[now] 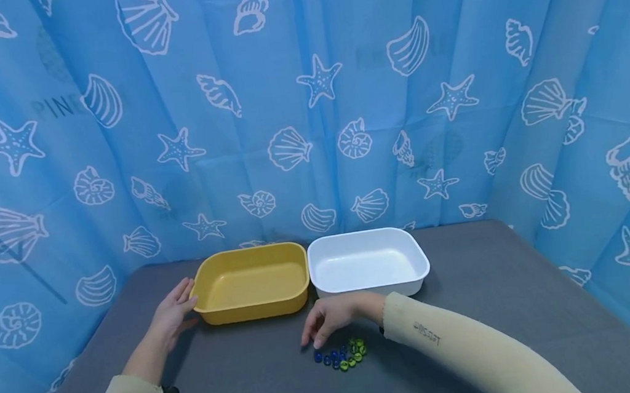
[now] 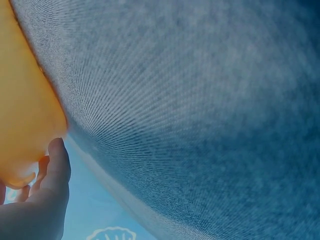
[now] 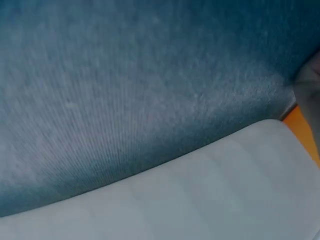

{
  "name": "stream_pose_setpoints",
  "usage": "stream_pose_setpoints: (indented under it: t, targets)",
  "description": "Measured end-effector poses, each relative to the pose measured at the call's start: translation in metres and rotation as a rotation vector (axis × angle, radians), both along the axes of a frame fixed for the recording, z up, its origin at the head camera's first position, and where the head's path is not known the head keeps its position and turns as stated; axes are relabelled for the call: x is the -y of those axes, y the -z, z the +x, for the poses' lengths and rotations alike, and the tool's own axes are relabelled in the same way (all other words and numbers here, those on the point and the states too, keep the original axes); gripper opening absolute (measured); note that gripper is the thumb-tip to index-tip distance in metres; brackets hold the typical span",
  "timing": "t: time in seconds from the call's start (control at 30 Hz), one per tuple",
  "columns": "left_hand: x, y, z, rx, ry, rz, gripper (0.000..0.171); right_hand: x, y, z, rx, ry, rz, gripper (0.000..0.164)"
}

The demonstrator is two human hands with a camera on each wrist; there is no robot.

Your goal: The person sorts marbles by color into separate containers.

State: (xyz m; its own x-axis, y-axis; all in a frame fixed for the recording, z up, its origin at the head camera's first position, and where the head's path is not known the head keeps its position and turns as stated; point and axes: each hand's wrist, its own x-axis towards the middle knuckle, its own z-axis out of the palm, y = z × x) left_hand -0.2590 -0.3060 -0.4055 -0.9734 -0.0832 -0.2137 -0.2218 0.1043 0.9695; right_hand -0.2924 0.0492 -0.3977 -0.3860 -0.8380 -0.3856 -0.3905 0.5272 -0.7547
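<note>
In the head view, my left hand [image 1: 171,316] touches the left end of a yellow plastic basin [image 1: 252,312], its fingers and thumb against the outer wall. The left wrist view shows that hand [image 2: 47,195] at the corner of the basin [image 2: 25,100]. My right hand [image 1: 332,318] hovers in front of the two basins, palm down, with thumb and fingers apart and nothing visible between them. Just by its fingertips lies a cluster of small glass marbles, several blue marbles [image 1: 335,364] on the left and several green marbles [image 1: 352,362] on the right.
A white plastic basin [image 1: 372,289] stands right beside the yellow one, behind my right hand. Both basins sit on a grey cloth-covered table [image 1: 240,375]. A blue shell-patterned curtain [image 1: 313,178] hangs along the back and sides.
</note>
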Motion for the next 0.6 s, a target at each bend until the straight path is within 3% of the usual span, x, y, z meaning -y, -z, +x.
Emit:
stream_pose_setpoints:
  t: [0.23,0.6]
  targets:
    - [-0.001,-0.001,0.002,-0.003,0.014,-0.003,0.066,0.003,0.001,-0.005,0.005,-0.137,0.067,0.018]
    - [-0.002,-0.002,0.002,-0.004,0.015,-0.020,0.066,0.007,0.001,0.006,-0.174,-0.117,0.137,0.012]
